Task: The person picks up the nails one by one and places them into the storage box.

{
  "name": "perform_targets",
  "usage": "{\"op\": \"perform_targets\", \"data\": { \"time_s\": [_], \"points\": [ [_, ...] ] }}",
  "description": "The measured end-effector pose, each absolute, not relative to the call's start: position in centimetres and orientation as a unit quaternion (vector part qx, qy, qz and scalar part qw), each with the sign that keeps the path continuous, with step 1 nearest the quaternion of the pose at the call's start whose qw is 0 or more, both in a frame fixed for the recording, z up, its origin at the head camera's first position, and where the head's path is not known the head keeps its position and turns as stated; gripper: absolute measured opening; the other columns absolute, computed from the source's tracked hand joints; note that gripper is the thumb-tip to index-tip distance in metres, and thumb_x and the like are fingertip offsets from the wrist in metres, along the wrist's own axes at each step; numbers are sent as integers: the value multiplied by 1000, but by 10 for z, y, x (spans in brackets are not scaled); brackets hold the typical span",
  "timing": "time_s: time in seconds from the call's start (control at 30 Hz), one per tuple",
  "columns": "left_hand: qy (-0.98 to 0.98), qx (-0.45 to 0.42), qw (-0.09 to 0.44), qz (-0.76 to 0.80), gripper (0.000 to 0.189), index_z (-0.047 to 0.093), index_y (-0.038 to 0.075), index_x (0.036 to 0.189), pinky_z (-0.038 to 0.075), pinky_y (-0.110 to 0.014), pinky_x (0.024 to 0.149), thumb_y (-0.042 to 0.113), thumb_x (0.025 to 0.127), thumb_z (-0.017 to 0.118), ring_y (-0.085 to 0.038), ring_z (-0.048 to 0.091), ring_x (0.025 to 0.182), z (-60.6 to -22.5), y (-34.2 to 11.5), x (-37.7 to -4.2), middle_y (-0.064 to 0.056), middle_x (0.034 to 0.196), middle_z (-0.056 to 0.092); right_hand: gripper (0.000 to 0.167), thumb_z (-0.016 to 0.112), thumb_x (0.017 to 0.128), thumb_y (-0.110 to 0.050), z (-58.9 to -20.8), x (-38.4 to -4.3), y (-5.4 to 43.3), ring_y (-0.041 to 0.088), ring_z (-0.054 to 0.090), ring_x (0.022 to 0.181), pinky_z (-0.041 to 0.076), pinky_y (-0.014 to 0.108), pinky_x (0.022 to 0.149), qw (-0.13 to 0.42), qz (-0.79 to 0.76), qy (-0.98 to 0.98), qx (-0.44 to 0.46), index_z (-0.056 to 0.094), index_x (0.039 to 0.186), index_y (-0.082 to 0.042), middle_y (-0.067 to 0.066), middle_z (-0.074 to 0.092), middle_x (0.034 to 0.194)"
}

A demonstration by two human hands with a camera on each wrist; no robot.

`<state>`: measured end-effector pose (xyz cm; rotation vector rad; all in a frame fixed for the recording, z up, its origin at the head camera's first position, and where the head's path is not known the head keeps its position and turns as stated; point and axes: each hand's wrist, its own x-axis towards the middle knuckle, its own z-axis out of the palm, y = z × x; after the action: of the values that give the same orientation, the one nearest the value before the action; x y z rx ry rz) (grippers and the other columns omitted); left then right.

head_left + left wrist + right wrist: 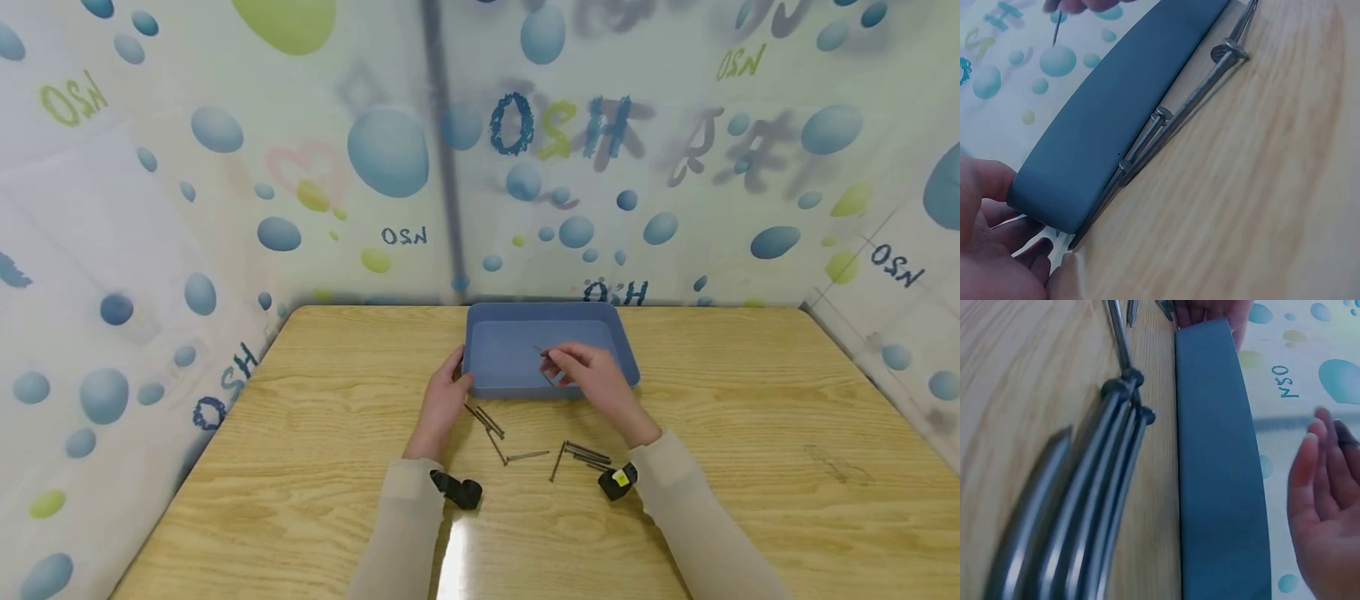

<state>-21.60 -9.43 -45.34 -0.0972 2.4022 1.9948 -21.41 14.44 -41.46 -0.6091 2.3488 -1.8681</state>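
Note:
A blue rectangular tray (495,392) stands toward the back of the wooden table. My left hand (444,402) grips its near left corner, the thumb on the front wall and the fingers along the left side. Over the tray, my right hand (592,379) pinches a thin metal nail (1056,28) between thumb and fingertips. Several long nails (491,421) lie loose in front of the tray by my left hand. Another group of nails (1094,494) lies below my right wrist, most of them side by side with their heads together.
The wooden table (750,400) extends to both sides of the tray. Behind it hangs a pale curtain (660,275) printed with blue and green drops. Black wrist cameras (465,493) are strapped over both sleeves, close above the table.

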Motion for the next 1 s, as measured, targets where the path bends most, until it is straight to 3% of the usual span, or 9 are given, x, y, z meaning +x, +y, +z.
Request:
{"op": "perform_targets", "data": {
  "time_s": [0.13,0.33,0.63,1.0],
  "points": [
    [769,-34,10,638,53,28,17,141,23,-35,103,14,92,45,-15,21,131,-453,-94,-216,3,143,26,38,45,92,-36,-417,-215,144,30,52,102,42,51,80,83,-593,767,-233,53,124,-17,6,59,113],
    [766,-40,13,641,53,29,18,141,24,-35,102,14,92,46,-14,21,130,-451,-94,-214,4,143,26,36,49,91,-33,-421,-216,144,23,53,104,43,49,82,121,-597,761,-223,53,124,-20,3,58,115],
    [769,-34,11,638,52,30,17,141,24,-35,103,14,91,46,-14,22,130,-451,-91,-215,4,142,28,30,52,90,-30,-423,-217,146,31,55,96,46,46,77,89,-633,748,-181,61,113,-12,9,62,105],
    [764,-36,16,644,52,30,16,141,24,-35,103,14,91,46,-16,21,131,-448,-91,-213,3,143,26,35,49,91,-28,-424,-219,143,23,58,92,47,41,78,66,-570,804,-156,59,115,-4,4,63,100]
  ]
}}
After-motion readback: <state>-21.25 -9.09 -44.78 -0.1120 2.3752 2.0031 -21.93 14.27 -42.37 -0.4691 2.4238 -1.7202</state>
